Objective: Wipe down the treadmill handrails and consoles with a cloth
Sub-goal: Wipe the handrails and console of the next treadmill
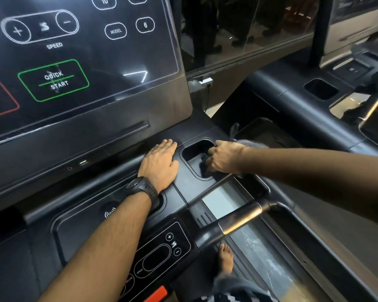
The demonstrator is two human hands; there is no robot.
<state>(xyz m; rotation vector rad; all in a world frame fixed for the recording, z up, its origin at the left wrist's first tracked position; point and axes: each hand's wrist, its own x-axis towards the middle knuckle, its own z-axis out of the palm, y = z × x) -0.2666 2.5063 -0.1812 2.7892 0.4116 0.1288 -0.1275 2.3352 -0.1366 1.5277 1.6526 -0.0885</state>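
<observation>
The black treadmill console point(118, 153) fills the left and middle, with a glossy touch panel point(79, 62) showing SPEED and QUICK START marks. My left hand point(160, 163) lies flat with straight fingers on the console deck, a black watch on its wrist. Just to its right, my right hand point(222, 158) grips a dark grey cloth point(252, 143) and pushes it down into the cup-holder recess point(196, 151). Part of the cloth trails out behind the hand. A metal-sleeved handrail point(238, 221) runs below my right forearm.
A lower control pad point(162, 251) with plus and minus keys sits near my left forearm. My bare foot point(226, 258) stands on the side rail beside the belt. A second treadmill point(319, 90) with its own cup holder stands at the right.
</observation>
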